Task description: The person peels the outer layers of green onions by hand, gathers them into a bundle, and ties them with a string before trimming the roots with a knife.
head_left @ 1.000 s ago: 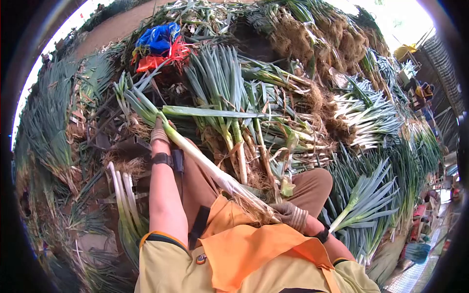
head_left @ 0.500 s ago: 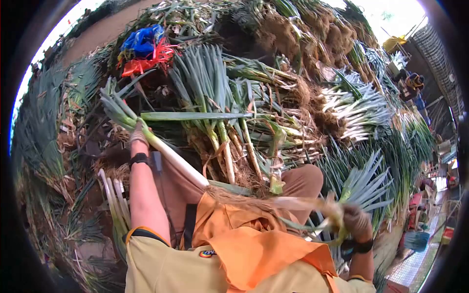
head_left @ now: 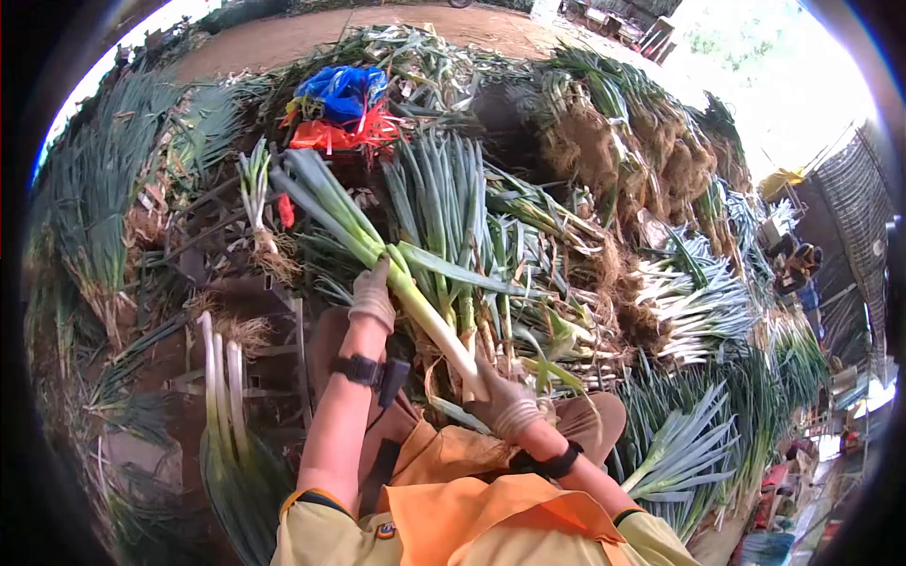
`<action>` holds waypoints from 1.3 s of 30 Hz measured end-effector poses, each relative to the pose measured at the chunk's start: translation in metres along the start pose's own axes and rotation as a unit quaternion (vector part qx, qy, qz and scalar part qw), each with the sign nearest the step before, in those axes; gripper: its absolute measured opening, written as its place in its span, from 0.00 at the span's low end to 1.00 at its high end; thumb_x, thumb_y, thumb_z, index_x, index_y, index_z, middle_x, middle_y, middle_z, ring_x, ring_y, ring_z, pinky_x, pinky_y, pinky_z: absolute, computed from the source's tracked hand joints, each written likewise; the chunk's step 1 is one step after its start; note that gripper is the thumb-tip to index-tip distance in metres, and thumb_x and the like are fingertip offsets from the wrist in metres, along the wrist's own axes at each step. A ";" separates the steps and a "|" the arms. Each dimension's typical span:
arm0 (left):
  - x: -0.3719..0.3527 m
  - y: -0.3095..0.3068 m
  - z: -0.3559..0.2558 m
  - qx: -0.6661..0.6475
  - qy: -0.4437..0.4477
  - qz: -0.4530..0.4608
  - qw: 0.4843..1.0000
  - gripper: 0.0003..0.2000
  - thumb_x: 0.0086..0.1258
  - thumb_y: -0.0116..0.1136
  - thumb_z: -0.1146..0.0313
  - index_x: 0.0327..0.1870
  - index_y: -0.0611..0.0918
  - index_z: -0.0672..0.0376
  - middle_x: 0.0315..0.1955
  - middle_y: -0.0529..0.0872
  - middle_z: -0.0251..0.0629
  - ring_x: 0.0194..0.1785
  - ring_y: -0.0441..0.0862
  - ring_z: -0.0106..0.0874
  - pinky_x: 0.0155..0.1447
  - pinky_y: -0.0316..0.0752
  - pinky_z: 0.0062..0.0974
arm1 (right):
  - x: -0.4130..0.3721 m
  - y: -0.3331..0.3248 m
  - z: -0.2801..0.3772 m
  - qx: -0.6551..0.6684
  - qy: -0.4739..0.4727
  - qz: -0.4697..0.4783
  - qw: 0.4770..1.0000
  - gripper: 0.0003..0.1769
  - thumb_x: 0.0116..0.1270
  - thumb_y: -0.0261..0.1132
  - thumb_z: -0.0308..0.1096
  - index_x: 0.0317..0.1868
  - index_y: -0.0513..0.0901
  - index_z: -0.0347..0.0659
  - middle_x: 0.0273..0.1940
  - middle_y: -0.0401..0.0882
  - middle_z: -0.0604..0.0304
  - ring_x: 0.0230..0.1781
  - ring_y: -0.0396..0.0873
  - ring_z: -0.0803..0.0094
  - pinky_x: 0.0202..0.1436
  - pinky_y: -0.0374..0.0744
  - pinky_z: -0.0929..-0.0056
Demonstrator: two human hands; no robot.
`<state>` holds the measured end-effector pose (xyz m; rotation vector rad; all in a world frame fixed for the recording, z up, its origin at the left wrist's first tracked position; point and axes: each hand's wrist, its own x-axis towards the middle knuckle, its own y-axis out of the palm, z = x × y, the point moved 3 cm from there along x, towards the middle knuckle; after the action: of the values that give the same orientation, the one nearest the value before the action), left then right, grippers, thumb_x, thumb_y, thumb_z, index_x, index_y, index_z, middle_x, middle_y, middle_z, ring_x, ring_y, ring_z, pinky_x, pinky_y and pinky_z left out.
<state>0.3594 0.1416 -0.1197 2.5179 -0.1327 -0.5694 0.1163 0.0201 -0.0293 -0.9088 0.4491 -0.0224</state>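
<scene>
- The person's left hand, in a pale work glove, sits just left of the frame's centre. Its fingers are pressed together and wrapped round the shaft of a long leek.
- The right hand, gloved the same way, lies at about 5 o'clock from the left hand. Its fingers curl closed over the root end of the same leek, and the thumb cannot be made out.
- The leek runs on a slant between the hands. Its white shaft is low near the right hand, and its green leaves fan out toward 11 o'clock, past the left hand.
- A black wrist strap sits on the left forearm, and a black band on the right wrist.
- An orange apron fills the frame at 6 o'clock, over the person's lap.
- At 8 o'clock from the left hand, a few trimmed white stalks lie side by side on the ground.
- At 12 o'clock, a blue and red bundle of ties rests on the heap.
- At 1 o'clock, bundles with earthy roots are stacked.
- At 3 o'clock, a pile of cleaned white leeks lies well apart from both hands.
- Just behind the held leek, an upright green sheaf stands against the heap.
</scene>
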 end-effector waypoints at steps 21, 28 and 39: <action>-0.078 0.127 -0.001 -0.198 -0.100 0.338 0.915 0.29 0.56 0.56 0.48 0.51 0.69 0.62 0.41 0.76 0.48 0.41 0.76 0.41 0.47 0.73 0.42 | -0.156 -0.007 -0.090 0.378 0.084 0.054 0.921 0.31 0.54 0.65 0.30 0.58 0.64 0.36 0.34 0.75 0.62 0.27 0.73 0.82 0.28 0.74 0.82; -0.128 0.118 -0.021 0.056 0.121 0.266 0.955 0.22 0.55 0.62 0.54 0.42 0.72 0.61 0.30 0.80 0.41 0.28 0.78 0.29 0.33 0.75 0.25 | -0.044 0.014 -0.028 0.553 -0.038 0.013 0.832 0.26 0.55 0.64 0.30 0.55 0.68 0.35 0.31 0.75 0.65 0.24 0.72 0.81 0.26 0.74 0.81; -0.061 0.014 0.125 0.010 -0.186 0.145 0.972 0.19 0.65 0.41 0.58 0.42 0.68 0.70 0.24 0.79 0.54 0.23 0.78 0.45 0.29 0.78 0.40 | -0.026 0.076 -0.062 0.577 0.129 0.094 0.801 0.19 0.53 0.65 0.36 0.43 0.72 0.35 0.24 0.73 0.62 0.17 0.71 0.76 0.19 0.72 0.78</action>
<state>0.2515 0.0801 -0.1846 2.3242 -0.6355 -0.9122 0.0562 0.0264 -0.1107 0.3642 0.6564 -0.2197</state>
